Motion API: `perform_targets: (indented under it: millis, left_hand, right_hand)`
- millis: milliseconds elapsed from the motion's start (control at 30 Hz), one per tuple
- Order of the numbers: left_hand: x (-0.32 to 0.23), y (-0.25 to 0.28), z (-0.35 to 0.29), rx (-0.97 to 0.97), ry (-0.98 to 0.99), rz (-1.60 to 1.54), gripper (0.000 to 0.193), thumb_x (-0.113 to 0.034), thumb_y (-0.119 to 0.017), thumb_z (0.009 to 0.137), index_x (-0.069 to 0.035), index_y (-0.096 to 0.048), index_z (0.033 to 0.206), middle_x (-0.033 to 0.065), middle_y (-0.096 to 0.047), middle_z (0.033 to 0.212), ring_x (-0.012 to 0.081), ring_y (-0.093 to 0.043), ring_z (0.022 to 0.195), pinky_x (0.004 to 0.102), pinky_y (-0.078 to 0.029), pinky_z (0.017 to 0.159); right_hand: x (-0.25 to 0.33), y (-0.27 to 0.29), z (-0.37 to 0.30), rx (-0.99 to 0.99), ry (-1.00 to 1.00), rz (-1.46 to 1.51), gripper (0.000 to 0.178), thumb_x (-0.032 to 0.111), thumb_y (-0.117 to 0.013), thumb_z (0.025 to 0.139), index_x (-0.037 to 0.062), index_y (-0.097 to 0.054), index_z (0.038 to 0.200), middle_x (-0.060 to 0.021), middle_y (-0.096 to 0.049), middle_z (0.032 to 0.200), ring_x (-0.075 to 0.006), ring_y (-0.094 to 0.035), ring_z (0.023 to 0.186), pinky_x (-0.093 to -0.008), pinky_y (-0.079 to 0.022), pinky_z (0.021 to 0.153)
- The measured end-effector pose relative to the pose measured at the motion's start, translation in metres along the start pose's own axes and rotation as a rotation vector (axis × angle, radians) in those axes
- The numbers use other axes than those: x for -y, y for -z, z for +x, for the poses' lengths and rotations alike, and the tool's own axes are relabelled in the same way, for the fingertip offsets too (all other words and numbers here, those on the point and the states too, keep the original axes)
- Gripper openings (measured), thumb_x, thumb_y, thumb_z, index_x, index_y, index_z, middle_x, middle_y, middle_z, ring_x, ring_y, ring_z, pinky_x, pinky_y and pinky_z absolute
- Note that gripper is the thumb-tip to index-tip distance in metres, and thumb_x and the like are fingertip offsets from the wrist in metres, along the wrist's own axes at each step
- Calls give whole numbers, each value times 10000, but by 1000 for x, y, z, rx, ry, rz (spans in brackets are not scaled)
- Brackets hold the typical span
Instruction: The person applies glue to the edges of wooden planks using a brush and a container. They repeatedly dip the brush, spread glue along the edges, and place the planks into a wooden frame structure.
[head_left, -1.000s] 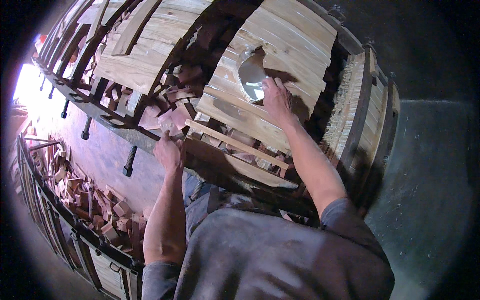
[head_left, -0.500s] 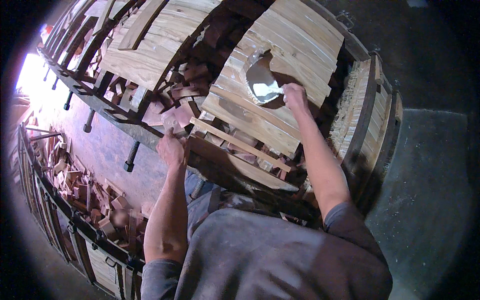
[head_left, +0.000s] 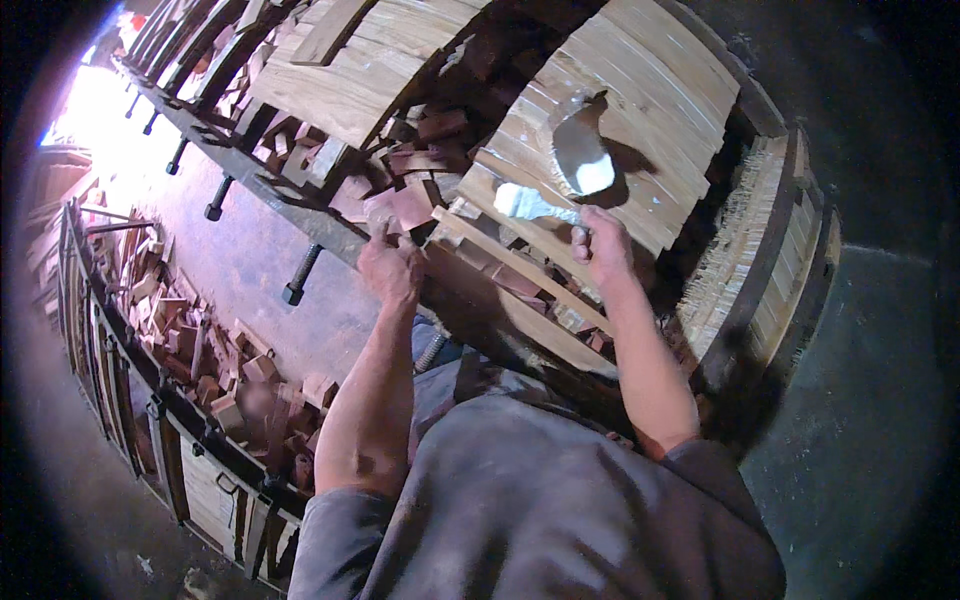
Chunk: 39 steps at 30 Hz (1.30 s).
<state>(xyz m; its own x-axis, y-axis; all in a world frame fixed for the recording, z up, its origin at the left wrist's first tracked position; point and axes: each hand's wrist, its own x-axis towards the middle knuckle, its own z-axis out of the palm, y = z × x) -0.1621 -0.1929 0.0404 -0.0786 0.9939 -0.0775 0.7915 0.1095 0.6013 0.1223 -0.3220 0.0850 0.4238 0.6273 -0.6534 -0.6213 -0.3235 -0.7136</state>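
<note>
My right hand (head_left: 604, 245) is closed round the handle of a flat brush (head_left: 535, 203) whose bristles are thick with white paste, probably glue. The bristles hang over a wooden strip, left of a cut-open container (head_left: 578, 140) with white paste inside. That container rests on a panel of joined wooden strips (head_left: 655, 110). At the near metal edge of the frame, my left hand (head_left: 392, 268) has its fingers closed on a small pale wooden block (head_left: 383, 214), blurred at the fingertips. A long wooden strip (head_left: 520, 262) lies between the hands.
Loose wooden offcuts (head_left: 430, 160) fill the gap between the panel and another wooden panel (head_left: 360, 70). Large bolts (head_left: 300, 275) stick out from the metal frame (head_left: 255, 180). A second rack (head_left: 150, 385) at the left holds many wood scraps. Stacked strips (head_left: 735, 240) stand at the right.
The brush has come out of the container, moving left and nearer to me. My left hand keeps its place at the frame edge. The whole view has shifted, so the scene sits further right.
</note>
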Motion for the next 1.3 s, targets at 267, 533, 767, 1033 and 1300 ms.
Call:
perform_targets:
  millis: [267, 533, 767, 1033, 1300]
  left_hand:
    - [3, 1, 0, -14, -57, -59, 383, -125, -659, 680, -47, -694, 1053, 181, -671, 779, 358, -647, 760, 434, -501, 714]
    - [1, 5, -1, 5, -63, -56, 416, -155, -642, 677, -34, -687, 1072, 173, -655, 740, 373, -630, 758, 444, -492, 745]
    - [2, 0, 0, -55, -93, 20, 442, -160, -626, 690, -36, -675, 1111, 243, -666, 800, 400, -648, 796, 472, -501, 744]
    - [7, 0, 0, 5, -105, -15, 430, -206, -638, 738, -64, -658, 1144, 218, -693, 863, 379, -673, 815, 444, -516, 758]
    - [7, 3, -2, 70, -107, -3, 446, -254, -631, 768, -62, -647, 1171, 208, -698, 951, 386, -665, 903, 442, -510, 816]
  right_hand:
    - [-47, -82, 1, -101, 386, -595, 228, 226, -675, 856, -1, -653, 845, -57, -608, 706, -140, -561, 644, -311, -442, 565]
    - [-58, -97, -5, -173, 556, -814, 225, 229, -652, 846, 6, -647, 872, -174, -661, 804, -327, -640, 760, -402, -484, 693]
    - [-63, -56, -41, -293, 624, -855, 230, 260, -658, 845, 35, -649, 890, -175, -654, 763, -318, -639, 733, -404, -483, 682]
    - [-66, -2, -96, -392, 569, -891, 169, 197, -661, 867, 32, -653, 903, -76, -618, 686, -141, -567, 642, -320, -465, 616]
    - [-96, 78, -119, -541, 496, -827, 116, 163, -629, 902, 53, -651, 930, -37, -603, 591, -103, -570, 547, -282, -463, 531]
